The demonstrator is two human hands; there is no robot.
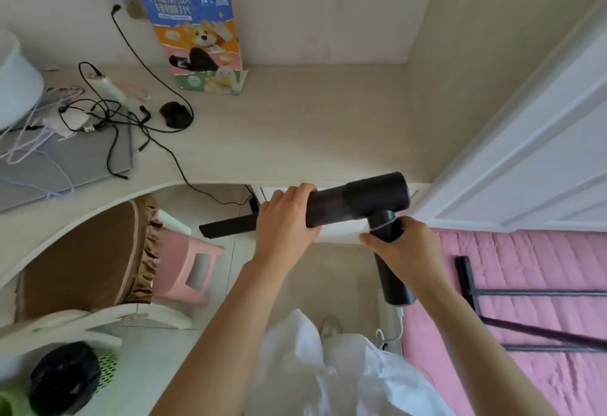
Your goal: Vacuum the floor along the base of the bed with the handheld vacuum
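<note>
A person holds a black handheld vacuum (361, 198) above the floor (328, 277) beside a pink bed (512, 284). Left hand (284, 218) fingers wrap its barrel; right hand (399, 244) fingers apparently curl round the handle.

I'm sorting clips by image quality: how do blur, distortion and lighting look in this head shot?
Head view: strong wide-angle bending curves the desk edge and leans the white door; the left corner is smeared, so the pink stool and black bag look soft; both hands and the handheld vacuum are fairly sharp; light is soft and even daylight, without harsh glare or hard shadows.
</note>
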